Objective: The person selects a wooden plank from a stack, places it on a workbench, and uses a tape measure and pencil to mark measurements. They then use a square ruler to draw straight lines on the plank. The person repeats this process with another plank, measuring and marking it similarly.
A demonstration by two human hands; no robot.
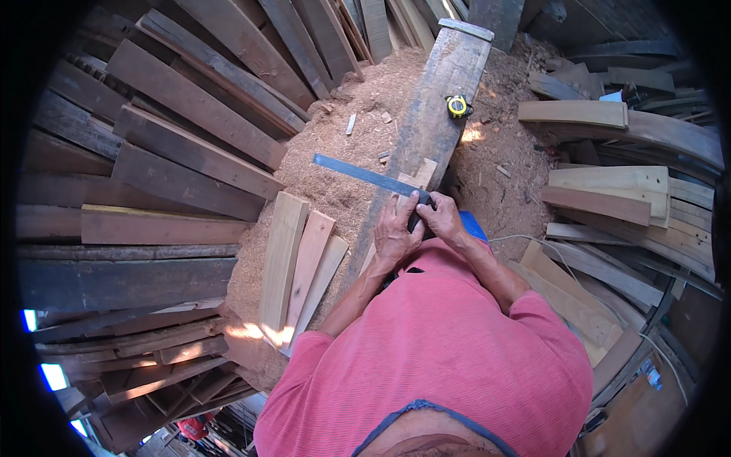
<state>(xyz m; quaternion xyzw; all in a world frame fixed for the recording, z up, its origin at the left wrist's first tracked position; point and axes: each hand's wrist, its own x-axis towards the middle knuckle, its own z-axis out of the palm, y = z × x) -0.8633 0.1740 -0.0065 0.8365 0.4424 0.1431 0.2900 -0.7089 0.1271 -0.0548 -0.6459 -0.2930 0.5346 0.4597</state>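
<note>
A try square [358,173] lies across the plank bench in front of me. Its long grey blade points out to the left, and the dark stock sits between my hands. My left hand [396,231] is closed at the stock, with the thumb along it. My right hand [442,216] grips the same end from the right, fingertips near the blade. Under the blade, a short pale wood piece [425,171] shows on the bench [434,99]; my hands and the square hide much of it. Farther up the bench rests a yellow and black tape measure [457,107].
Sawdust [327,129] heaps around the bench. Several cut boards [283,259] lean together on my left, near the forearm. Long dark planks [190,99] fan along the left side. More pale boards [601,186] are stacked at right, and a thin cable [567,263] runs past my right elbow.
</note>
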